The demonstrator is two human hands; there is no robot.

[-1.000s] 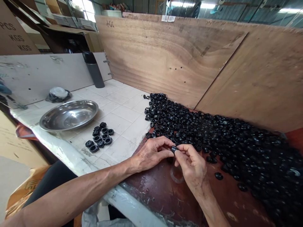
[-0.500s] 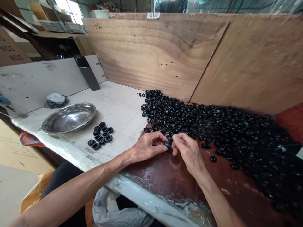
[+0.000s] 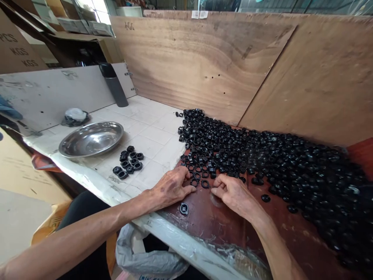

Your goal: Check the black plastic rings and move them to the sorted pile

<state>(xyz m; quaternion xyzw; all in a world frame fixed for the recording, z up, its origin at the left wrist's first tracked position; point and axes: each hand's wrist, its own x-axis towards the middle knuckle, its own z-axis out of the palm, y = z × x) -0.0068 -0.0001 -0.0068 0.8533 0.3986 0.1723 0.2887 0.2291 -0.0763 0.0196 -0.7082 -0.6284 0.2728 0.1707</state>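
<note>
If the left hand point(image 3: 171, 186) moves back carelessly, it may brush the lone round part point(image 3: 183, 209) toward the near edge of the table point(image 3: 221, 225), and this part could fall. The black rings point(image 3: 205, 187) lie in a loose group between both hands, before the large heap point(image 3: 262, 155); a hasty finger could push them into it. They look dark, slightly shiny and hollow, while the lone part shows spokes inside. The left grip has thumb and fingers apart beside the nearest rings; the right hand point(image 3: 237, 195) is curled, and one cannot tell whether it holds something.
</note>
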